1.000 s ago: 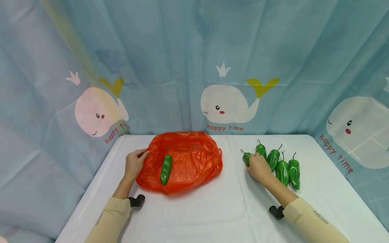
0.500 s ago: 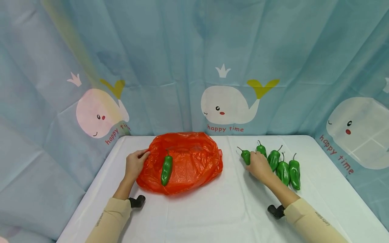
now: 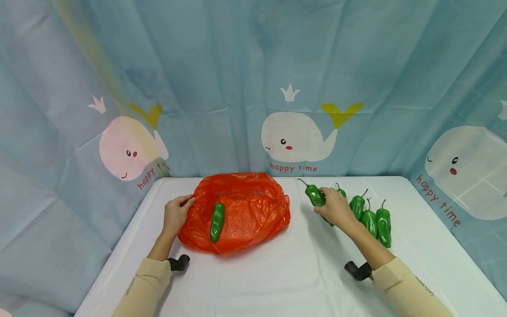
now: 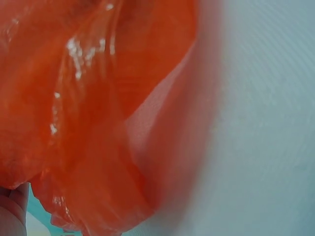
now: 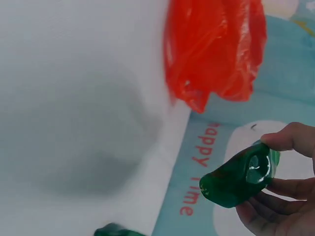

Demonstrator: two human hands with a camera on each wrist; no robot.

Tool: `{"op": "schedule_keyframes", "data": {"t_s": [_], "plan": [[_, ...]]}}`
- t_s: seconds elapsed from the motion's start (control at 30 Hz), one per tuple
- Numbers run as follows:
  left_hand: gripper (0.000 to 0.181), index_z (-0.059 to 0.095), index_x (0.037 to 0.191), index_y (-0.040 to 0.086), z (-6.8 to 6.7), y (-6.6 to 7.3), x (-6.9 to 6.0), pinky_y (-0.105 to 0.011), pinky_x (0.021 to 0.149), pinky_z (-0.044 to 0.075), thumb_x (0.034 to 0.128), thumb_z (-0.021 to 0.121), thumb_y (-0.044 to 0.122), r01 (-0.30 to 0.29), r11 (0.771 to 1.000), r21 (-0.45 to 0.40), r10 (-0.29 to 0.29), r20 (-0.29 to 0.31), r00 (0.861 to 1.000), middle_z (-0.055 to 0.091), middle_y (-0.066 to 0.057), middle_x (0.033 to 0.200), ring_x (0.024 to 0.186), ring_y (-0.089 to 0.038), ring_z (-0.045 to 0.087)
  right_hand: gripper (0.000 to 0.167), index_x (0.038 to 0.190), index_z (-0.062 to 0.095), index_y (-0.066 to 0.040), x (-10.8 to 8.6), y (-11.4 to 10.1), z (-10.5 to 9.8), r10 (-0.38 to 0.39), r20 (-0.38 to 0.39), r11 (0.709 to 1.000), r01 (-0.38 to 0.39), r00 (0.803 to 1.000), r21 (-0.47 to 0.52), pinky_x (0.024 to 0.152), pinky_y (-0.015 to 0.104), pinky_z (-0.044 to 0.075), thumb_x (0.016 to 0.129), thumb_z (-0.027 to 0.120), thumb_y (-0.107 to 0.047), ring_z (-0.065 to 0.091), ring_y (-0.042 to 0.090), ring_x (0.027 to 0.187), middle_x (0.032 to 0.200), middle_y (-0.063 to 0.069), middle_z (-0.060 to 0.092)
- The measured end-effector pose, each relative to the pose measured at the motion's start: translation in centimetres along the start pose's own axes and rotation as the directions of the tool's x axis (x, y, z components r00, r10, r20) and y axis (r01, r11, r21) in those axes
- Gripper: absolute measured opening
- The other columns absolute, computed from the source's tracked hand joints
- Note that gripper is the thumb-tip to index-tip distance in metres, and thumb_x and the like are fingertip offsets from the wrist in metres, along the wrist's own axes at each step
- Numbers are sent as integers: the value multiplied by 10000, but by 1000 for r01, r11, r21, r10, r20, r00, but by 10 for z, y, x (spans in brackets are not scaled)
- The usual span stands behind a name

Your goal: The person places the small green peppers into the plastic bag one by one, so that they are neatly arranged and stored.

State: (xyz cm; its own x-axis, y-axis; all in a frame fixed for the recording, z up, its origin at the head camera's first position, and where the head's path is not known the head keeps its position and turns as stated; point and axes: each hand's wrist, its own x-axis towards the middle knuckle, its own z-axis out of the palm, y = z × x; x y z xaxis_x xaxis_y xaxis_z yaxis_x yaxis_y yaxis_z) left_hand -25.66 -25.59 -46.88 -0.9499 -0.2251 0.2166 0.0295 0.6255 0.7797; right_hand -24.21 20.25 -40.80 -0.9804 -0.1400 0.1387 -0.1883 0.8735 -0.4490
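My left hand (image 3: 175, 215) pinches the left rim of a red plastic bag (image 3: 249, 215), which lies with its mouth spread; its fingertips show at the corner of the left wrist view beside the bag (image 4: 98, 147). Inside the bag rests one green pepper (image 3: 217, 222). Between thumb and fingers my right hand (image 3: 337, 209) grips another green pepper (image 3: 314, 195), stem pointing up and left; the right wrist view shows this pepper (image 5: 238, 177) raised off the table. Several green peppers (image 3: 383, 226) lie just right of that hand.
A white cloth covers the table (image 3: 269, 281). Behind and beside it hangs a blue curtain (image 3: 222, 88) with printed whales. The bag stands to the left of the right hand, with a stretch of tablecloth between them.
My right hand has lifted one pepper from the group and shifted it slightly left. My left hand and the bag stay in place.
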Motion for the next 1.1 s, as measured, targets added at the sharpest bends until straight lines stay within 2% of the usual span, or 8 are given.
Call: {"op": "schedule_keyframes", "data": {"t_s": [0.27,0.5,0.77,0.93,1.1], "plan": [[350,678,1188,-17,2,0,-1,-431,900,565,969,604,246,-30,1000,7,30,-32,999,697,-225,1144,1013,-349,658,602,1313,523,84,6,-18,-7,-28,31,995,25,999,96,772,440,574,802,740,-148,633,360,1013,1226,268,608],[351,671,1208,-5,1,1,0,-458,938,542,979,590,248,-12,1000,0,12,-11,1000,690,-215,1175,1047,-349,655,554,1276,557,57,12,-38,-8,-46,56,985,36,997,167,737,426,598,791,742,-138,642,345,970,1172,240,634],[358,666,1219,1,2,0,0,-454,947,537,981,585,256,-2,1000,-3,2,0,1000,687,-212,1186,1066,-350,652,542,1262,573,45,19,-65,-5,-89,78,982,74,993,174,813,425,595,795,767,-148,626,324,996,1183,210,632],[356,670,1212,-3,1,2,0,-463,945,536,980,587,254,-8,1000,-1,8,-1,1000,688,-216,1180,1061,-353,651,520,1237,592,38,25,-79,-5,-130,70,978,117,989,170,805,414,596,779,764,-137,637,302,963,1171,196,647],[361,664,1222,1,1,2,0,-460,954,534,984,579,259,0,1000,-4,0,3,1000,686,-213,1187,1064,-348,648,531,1257,586,34,31,-93,-3,-158,94,972,138,983,188,807,402,594,769,737,-111,642,289,966,1181,181,646]]}}
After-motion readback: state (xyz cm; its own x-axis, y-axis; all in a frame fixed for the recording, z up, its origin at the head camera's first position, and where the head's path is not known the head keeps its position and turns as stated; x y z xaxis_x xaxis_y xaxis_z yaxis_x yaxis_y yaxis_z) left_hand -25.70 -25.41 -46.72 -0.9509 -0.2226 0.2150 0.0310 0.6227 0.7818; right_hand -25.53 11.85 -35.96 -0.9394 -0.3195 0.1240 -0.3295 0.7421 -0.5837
